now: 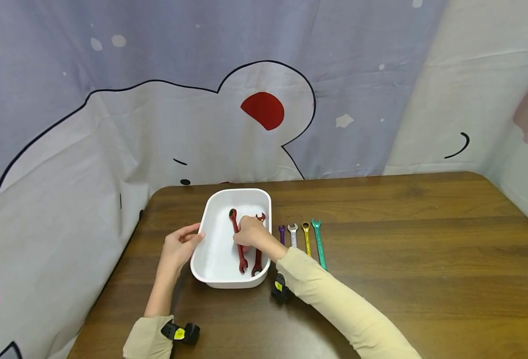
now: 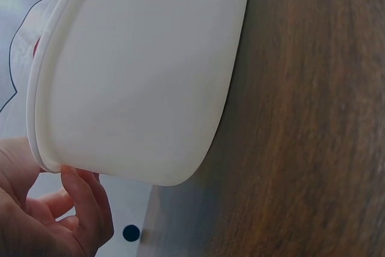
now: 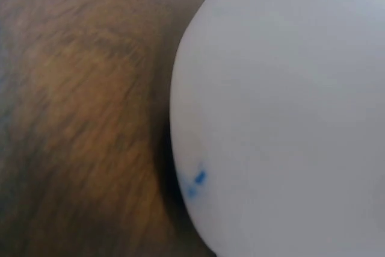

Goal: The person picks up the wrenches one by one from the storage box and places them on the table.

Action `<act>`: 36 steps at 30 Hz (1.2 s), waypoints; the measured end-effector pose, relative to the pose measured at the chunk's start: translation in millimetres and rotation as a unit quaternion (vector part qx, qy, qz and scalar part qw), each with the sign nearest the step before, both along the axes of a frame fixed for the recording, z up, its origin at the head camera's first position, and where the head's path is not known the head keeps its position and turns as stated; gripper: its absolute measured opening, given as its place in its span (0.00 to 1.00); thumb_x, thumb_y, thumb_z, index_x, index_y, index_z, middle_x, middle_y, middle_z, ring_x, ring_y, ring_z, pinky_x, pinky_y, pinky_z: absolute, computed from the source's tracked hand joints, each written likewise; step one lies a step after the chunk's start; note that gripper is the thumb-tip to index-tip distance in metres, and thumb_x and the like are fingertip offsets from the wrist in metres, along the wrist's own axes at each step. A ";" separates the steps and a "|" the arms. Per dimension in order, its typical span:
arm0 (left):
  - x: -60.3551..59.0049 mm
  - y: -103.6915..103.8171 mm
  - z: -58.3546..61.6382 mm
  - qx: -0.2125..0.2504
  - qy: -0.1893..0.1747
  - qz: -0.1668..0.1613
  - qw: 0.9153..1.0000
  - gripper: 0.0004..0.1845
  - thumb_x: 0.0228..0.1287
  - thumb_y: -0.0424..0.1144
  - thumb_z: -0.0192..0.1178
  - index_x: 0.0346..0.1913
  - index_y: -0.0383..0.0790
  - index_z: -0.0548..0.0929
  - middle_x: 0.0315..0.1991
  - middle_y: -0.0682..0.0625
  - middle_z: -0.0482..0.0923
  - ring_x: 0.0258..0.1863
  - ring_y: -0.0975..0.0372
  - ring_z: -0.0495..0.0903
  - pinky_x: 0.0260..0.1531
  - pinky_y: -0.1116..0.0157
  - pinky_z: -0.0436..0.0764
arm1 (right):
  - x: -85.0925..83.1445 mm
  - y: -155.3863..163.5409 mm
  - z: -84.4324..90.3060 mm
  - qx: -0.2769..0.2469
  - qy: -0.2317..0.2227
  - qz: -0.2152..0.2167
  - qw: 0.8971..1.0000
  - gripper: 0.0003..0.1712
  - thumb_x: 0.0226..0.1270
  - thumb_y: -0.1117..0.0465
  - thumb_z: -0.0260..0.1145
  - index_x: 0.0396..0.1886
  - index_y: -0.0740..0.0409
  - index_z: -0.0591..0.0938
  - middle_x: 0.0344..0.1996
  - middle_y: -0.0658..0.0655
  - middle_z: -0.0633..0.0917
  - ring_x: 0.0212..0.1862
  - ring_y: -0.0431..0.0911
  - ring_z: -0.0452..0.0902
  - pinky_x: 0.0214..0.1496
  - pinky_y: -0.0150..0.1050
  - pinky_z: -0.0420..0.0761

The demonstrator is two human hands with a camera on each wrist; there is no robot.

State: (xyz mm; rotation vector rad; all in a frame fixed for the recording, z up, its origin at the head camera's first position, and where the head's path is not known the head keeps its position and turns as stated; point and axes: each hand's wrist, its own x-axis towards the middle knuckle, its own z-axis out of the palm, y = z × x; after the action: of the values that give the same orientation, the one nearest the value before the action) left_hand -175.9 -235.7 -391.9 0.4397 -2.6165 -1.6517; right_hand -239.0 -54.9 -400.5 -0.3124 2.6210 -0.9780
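Steadying the white tray (image 1: 216,259) on the wooden table (image 1: 403,239), we have our left hand (image 1: 179,247) against its left rim, fingers curled lightly onto the edge. Our right hand (image 1: 250,232) is inside the tray, bent over two red wrenches (image 1: 241,249); it covers their middles, so we cannot tell whether it grips one or just rests on them. Only the wrench ends poke out above and below the hand. Just right of the tray lie a purple wrench (image 1: 282,233), a silver wrench (image 1: 293,234), a yellow wrench (image 1: 306,238) and a green wrench (image 1: 319,242), their lower ends cut off by our sleeve (image 1: 336,299). The right wrist view shows only blurred tray wall and table.
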 end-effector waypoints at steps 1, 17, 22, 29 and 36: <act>-0.1 0.2 0.1 -0.001 0.000 0.001 1.000 0.22 0.65 0.39 0.60 0.60 0.35 0.77 0.45 0.40 0.83 0.42 0.60 0.80 0.36 0.72 0.77 | -0.3 0.1 0.0 -0.002 -0.002 0.001 1.000 0.12 0.59 0.66 0.60 0.16 0.58 0.73 0.09 0.51 0.78 0.12 0.38 0.75 0.16 0.29 0.69; 1.4 1.8 1.9 0.002 0.000 0.004 1.000 0.22 0.65 0.39 0.61 0.61 0.35 0.77 0.46 0.39 0.83 0.44 0.58 0.80 0.36 0.72 0.76 | -0.6 2.2 3.4 -0.075 -0.030 0.004 0.997 0.08 0.56 0.67 0.67 0.29 0.61 0.74 0.20 0.53 0.78 0.15 0.39 0.75 0.18 0.28 0.73; 1.0 1.0 0.6 0.006 0.005 0.005 1.000 0.22 0.65 0.38 0.61 0.60 0.34 0.77 0.44 0.40 0.83 0.42 0.61 0.80 0.35 0.73 0.75 | 1.1 2.5 4.2 -0.094 -0.027 0.004 0.995 0.09 0.55 0.66 0.68 0.30 0.61 0.75 0.22 0.54 0.78 0.16 0.39 0.74 0.20 0.28 0.73; -0.8 0.8 -1.7 0.011 0.008 0.004 1.000 0.22 0.64 0.38 0.61 0.59 0.34 0.78 0.44 0.40 0.84 0.39 0.64 0.80 0.34 0.74 0.76 | 2.2 3.9 5.0 -0.139 -0.020 0.004 0.990 0.09 0.53 0.68 0.68 0.32 0.62 0.76 0.21 0.52 0.77 0.16 0.40 0.75 0.20 0.29 0.74; -0.8 1.0 0.0 0.006 0.002 0.008 1.000 0.22 0.65 0.39 0.61 0.60 0.35 0.78 0.45 0.40 0.83 0.42 0.59 0.80 0.34 0.73 0.76 | 1.5 3.0 7.0 -0.181 -0.025 0.002 0.983 0.09 0.53 0.69 0.68 0.33 0.64 0.76 0.20 0.51 0.77 0.16 0.42 0.78 0.24 0.34 0.80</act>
State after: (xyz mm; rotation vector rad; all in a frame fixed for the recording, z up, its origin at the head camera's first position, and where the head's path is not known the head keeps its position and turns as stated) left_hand -176.7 -234.7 -392.0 0.4555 -2.5936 -1.6636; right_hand -237.5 -52.0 -393.5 -0.3731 2.3860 -1.4424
